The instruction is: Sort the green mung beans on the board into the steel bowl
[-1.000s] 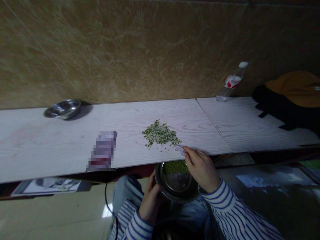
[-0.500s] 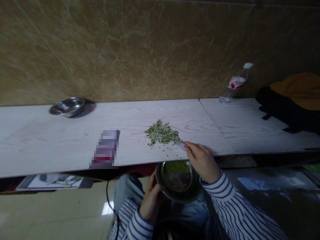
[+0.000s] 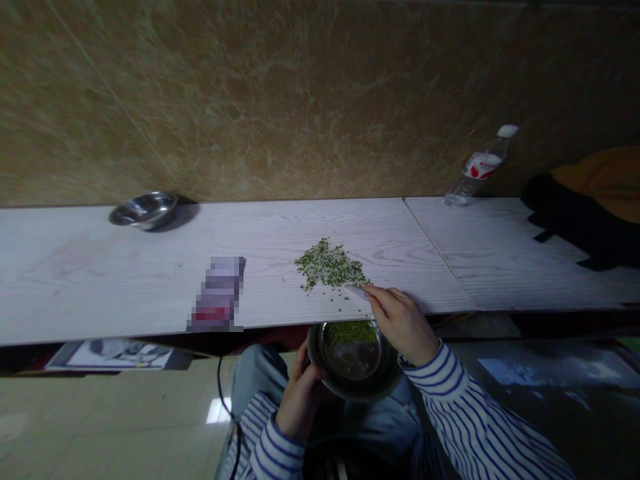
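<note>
My left hand [image 3: 300,393] is closed on the left rim of a metal bowl [image 3: 345,387], which it holds tilted below the table's front edge. Small green beans [image 3: 353,331] lie against the bowl's far side. At the table edge, my right hand [image 3: 406,321] pinches a small, flat, pale scraper-like piece [image 3: 356,291]; its exact kind is unclear. Its tip is at the lower right of a spread pile of green beans [image 3: 330,263] on the white tabletop. A few loose beans [image 3: 340,309] lie between the pile and the edge.
Another metal bowl [image 3: 145,211] rests at the back left. A blurred-out flat object [image 3: 217,293] lies left of the pile. Against the wall stand a plastic bottle [image 3: 480,167] and, farther right, a black and orange-brown bag-like item [image 3: 590,213]. A dark cable [image 3: 221,393] hangs below.
The pale piece's tip has shifted slightly left along the lower edge of the pile. The tabletop scene has moved a little to the right in view. Both hands keep their hold.
</note>
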Tool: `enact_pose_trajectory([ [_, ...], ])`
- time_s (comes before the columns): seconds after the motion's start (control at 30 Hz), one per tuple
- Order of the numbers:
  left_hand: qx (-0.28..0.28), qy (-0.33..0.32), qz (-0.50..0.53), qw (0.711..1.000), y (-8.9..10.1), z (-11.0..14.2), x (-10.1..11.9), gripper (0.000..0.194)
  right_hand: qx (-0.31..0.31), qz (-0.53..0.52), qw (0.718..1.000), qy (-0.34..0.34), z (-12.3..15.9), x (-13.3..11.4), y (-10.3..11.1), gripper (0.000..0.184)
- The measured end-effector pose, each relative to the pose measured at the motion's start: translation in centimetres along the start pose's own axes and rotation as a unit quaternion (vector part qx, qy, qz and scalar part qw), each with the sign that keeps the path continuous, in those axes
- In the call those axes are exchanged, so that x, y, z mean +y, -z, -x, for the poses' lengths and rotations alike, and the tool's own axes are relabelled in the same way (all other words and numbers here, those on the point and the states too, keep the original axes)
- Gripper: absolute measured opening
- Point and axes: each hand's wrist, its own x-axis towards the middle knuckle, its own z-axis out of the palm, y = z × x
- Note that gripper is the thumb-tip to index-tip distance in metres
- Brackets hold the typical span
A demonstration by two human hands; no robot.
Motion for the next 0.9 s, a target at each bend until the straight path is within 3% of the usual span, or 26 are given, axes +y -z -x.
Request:
enact_pose_trajectory([
  [0.9,-0.006,-0.011,0.011,1.000,1.2,0.1,0.6,0.081,-0.023,-0.021,0.999,0.043,-1.8,-0.4,-1.1,0.028],
])
